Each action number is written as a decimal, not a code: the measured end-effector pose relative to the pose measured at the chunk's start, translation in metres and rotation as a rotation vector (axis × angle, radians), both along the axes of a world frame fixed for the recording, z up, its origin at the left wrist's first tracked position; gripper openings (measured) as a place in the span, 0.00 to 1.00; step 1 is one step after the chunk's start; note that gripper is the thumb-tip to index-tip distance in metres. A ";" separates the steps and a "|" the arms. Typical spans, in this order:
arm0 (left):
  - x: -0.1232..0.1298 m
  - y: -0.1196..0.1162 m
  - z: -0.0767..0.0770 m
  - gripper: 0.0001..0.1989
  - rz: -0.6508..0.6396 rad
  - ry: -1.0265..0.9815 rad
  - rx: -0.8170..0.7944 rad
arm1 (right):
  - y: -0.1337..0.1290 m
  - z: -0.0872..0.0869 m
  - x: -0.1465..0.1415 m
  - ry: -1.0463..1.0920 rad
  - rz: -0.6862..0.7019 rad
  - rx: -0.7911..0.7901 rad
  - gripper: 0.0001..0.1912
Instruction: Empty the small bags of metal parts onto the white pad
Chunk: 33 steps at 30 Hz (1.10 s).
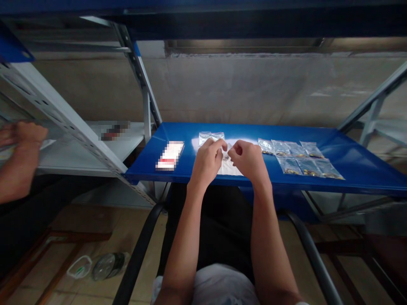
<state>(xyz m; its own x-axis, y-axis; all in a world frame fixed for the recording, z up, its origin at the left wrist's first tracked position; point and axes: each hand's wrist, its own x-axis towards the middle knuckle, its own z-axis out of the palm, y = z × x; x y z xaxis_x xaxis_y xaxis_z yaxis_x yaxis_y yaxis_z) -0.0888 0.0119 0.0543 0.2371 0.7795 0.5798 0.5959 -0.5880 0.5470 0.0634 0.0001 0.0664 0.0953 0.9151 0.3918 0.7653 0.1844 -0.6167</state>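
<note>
My left hand [208, 161] is closed, thumb and forefinger curled together over a white sheet [229, 168] on the blue shelf table [190, 169]. Beside it on the right, my right hand [246, 159] is closed too, its fingers pinched. Anything between the fingers of either hand is too small to make out. A small dark item lies or hangs between the hands. Just behind my left hand are flat clear bags [205, 137]. To the right, several clear bags [310, 166] with small brownish and yellow pieces lie in two rows.
A blurred white, red-marked object [170, 156] lies left on the table. Metal posts [63, 114] stand at the left. Another person's forearm [19, 165] is over a grey shelf [79, 159] at far left. A plastic bottle [108, 266] lies on the floor between chair and frame.
</note>
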 end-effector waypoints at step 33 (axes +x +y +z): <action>-0.012 0.053 -0.036 0.11 -0.041 -0.278 -0.129 | 0.050 -0.052 0.069 0.720 0.110 -0.141 0.13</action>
<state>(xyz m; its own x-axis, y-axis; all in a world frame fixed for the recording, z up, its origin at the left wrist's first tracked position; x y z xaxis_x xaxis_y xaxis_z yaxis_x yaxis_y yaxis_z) -0.1007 0.0647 0.0187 0.1158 0.8441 0.5235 0.3901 -0.5233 0.7576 0.1329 0.0503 0.0141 0.1888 0.9712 0.1456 0.1446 0.1192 -0.9823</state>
